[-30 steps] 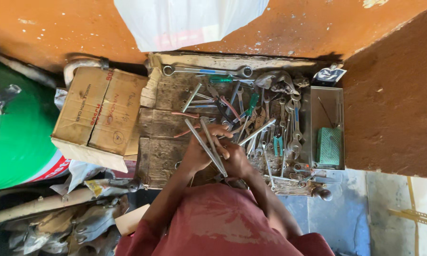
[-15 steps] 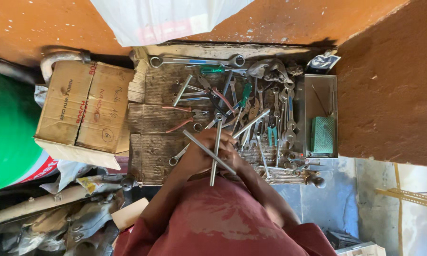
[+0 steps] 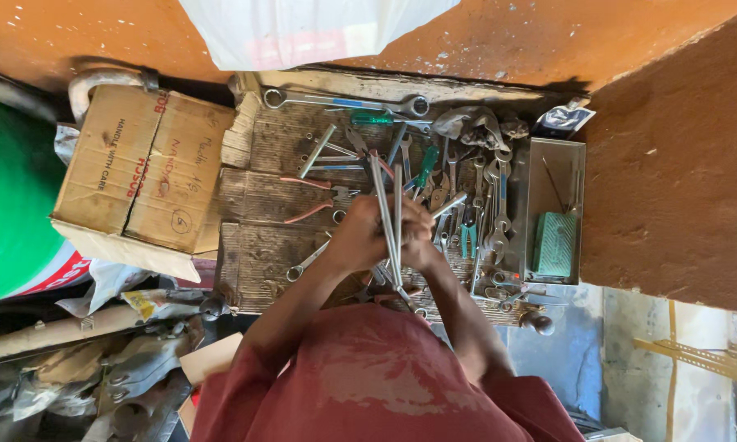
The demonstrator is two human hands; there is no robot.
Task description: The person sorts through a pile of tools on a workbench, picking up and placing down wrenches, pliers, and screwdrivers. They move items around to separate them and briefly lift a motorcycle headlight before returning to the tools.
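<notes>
Overhead view of a person in a red shirt point(image 3: 377, 376) bent over a wooden board point(image 3: 262, 192) strewn with hand tools. The left hand point(image 3: 359, 241) and the right hand point(image 3: 416, 237) meet above the middle of the board, both with fingers curled tight around a bundle of long spanners point(image 3: 387, 214). The spanners stand nearly in line with the forearms, their far ends reaching up past the knuckles toward the wall and their near ends showing below the hands. Just left of the left hand lie red-handled pliers point(image 3: 311, 200), and a single spanner point(image 3: 307, 263) rests on the board beside the left wrist. Beyond the hands lies a loose heap of further spanners, with a green-handled screwdriver point(image 3: 377, 119) near the top and a very long ring spanner point(image 3: 344, 101) along the far edge of the board. A grey rag point(image 3: 471, 124) sits at the upper right of the heap. To the right of the board stands a shallow metal tray point(image 3: 555, 164) holding a green box point(image 3: 555, 243). To the left of the board sits a closed cardboard box point(image 3: 143, 176), with a green drum point(image 3: 13, 205) further left. A white plastic bag point(image 3: 311, 29) hangs against the orange wall point(image 3: 548, 41) above
</notes>
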